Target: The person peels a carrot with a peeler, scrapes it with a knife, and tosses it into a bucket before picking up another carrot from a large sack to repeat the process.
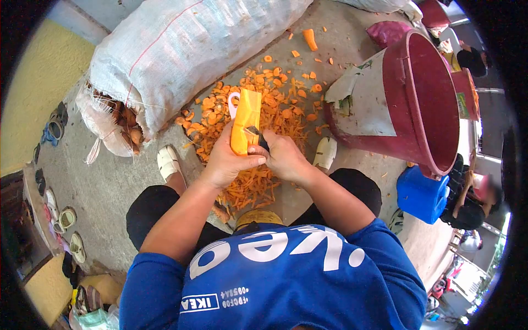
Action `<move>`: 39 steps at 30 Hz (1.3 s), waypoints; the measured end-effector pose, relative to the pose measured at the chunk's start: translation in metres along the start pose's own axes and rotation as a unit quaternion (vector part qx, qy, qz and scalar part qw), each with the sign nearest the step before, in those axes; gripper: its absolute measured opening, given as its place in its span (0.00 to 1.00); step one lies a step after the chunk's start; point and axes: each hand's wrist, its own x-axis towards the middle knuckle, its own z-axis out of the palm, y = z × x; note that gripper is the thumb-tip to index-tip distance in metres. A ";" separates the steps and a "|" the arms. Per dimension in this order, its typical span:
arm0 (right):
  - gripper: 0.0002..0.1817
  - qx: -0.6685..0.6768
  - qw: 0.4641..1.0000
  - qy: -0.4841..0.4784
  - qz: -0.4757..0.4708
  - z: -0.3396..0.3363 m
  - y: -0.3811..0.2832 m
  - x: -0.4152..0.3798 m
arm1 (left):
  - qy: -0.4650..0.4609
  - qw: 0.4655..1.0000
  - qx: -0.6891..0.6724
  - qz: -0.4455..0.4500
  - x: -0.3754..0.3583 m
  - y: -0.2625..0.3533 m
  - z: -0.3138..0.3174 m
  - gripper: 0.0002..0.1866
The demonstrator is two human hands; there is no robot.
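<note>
Both my hands meet over a pile of orange carrot peelings and cut ends on the floor. My left hand is closed round the lower end of a thick yellow-orange carrot with flat facets, held upright. A white loop shows beside the carrot's left side; what it belongs to is hidden. My right hand is closed on a small dark-handled tool against the carrot's lower right side. Its blade cannot be made out.
A big white woven sack lies behind the pile, its mouth showing unpeeled roots. At right stand a large maroon tub, tilted in view, and a blue jerrycan. Shoes lie at left. Other people are at far right.
</note>
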 end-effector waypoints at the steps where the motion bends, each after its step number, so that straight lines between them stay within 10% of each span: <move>1: 0.24 0.003 1.000 -0.004 0.001 0.000 -0.001 0.000 | -0.003 1.000 -0.002 -0.003 0.000 0.001 -0.001 0.36; 29: 0.19 0.128 0.991 -0.030 -0.025 0.012 0.012 0.007 | 0.040 0.995 0.050 0.076 0.003 -0.014 0.000 0.39; 39: 0.18 -0.056 0.994 -0.078 -0.053 -0.017 -0.001 0.000 | -0.094 0.975 -0.139 -0.143 0.004 0.010 -0.013 0.33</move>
